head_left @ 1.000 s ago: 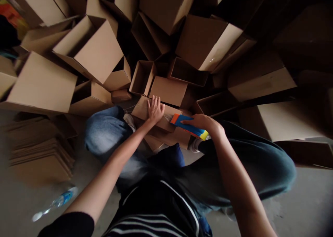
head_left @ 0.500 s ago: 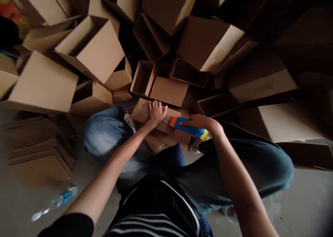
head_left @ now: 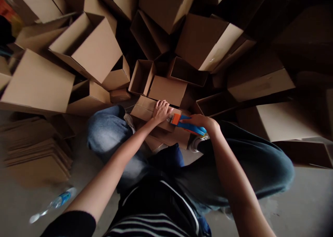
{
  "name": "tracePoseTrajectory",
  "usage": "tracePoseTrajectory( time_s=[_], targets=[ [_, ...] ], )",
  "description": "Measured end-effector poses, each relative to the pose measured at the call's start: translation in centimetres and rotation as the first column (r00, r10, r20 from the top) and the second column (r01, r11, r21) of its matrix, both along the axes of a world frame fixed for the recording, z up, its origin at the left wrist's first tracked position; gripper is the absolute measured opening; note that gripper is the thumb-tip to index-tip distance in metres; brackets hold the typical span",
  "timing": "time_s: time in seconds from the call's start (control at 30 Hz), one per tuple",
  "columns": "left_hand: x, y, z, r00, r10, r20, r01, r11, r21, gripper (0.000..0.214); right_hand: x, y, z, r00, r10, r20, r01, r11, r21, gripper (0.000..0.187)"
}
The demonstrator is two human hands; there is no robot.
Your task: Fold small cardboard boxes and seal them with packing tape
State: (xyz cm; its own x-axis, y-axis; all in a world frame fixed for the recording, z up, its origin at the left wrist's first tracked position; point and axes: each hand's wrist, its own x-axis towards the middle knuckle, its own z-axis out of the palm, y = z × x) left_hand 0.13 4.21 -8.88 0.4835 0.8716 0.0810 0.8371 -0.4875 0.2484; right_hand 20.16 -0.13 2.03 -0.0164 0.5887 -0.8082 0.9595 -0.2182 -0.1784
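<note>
- Concrete floor (head_left: 299,202), dim light; open cartons (head_left: 88,50) are heaped in a wall ahead of you, their mouths facing every way and many tipped on their sides
- You sit low, with your knees in jeans (head_left: 106,133) spread to either side of the work
- Small box (head_left: 144,108) lies between your knees at the foot of the heap, its closed top facing up, with more loose cardboard under it and to its right
- Your left hand (head_left: 161,111) rests palm down on the right end of the small box; the fingers are bent and close together, pressing on the top and wrapped round nothing
- Your right hand (head_left: 201,121) is clamped round the blue body of a tape dispenser (head_left: 186,123), fingers lying along its length
- Orange head of the tape dispenser points left and meets the right end of the small box, just beside your left fingertips; whether any tape is laid down is too small to tell
- The two hands are near each other, apart only by the orange head
- Flattened cardboard (head_left: 33,150) is stacked on the floor at your left, well apart from the hands
- Water bottle (head_left: 56,203) lies on its side on the floor by your left arm, blurred
</note>
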Motion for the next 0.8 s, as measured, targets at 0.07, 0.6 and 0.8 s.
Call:
tracePoseTrajectory(
  time_s=[0.07,0.6,0.8],
  targets=[
    [0.1,-0.1,-0.2,1.0,0.001,0.006,-0.001,1.0,0.009,0.032,-0.5,0.0,0.5,1.0,0.0,0.024,0.0,1.0,0.009,0.074],
    [0.6,-0.7,0.6,0.993,-0.106,-0.057,0.105,0.994,-0.02,0.034,-2.3,-2.0,3.3,0.999,0.033,0.032,-0.038,0.984,0.172,0.07],
    [-0.2,-1.2,0.5,0.987,-0.135,-0.085,0.137,0.99,0.019,0.033,-1.7,-2.4,1.6,0.992,0.102,-0.078,-0.089,0.983,0.158,0.075]
  ],
)
